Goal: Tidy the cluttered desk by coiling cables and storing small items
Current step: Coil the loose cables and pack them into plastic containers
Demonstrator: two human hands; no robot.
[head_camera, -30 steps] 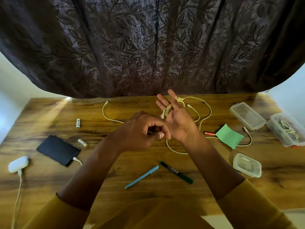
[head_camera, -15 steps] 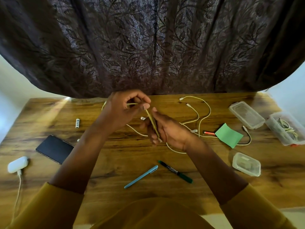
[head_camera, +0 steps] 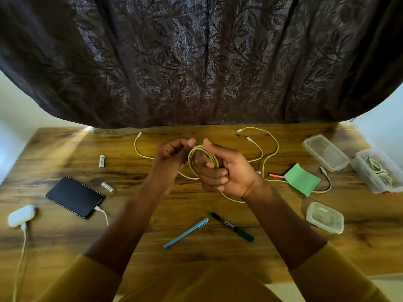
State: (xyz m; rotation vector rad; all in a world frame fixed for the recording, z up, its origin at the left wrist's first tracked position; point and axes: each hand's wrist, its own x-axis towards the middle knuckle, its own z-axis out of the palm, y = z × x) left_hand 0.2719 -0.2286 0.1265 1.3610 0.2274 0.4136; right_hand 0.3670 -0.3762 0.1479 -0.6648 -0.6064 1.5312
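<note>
We are partway through the tidying. Our right hand [head_camera: 226,171] grips a few loops of the yellowish cable [head_camera: 202,159] above the middle of the desk [head_camera: 65,149], while our left hand [head_camera: 172,159] pinches the free run to feed the next turn; the tail trails off to the left. One coiled cable already lies in the open box [head_camera: 377,171] at the right. Still loose: another cable [head_camera: 270,149], two batteries [head_camera: 102,161], two pens [head_camera: 185,233], the green note [head_camera: 302,178] and the phone [head_camera: 74,196].
</note>
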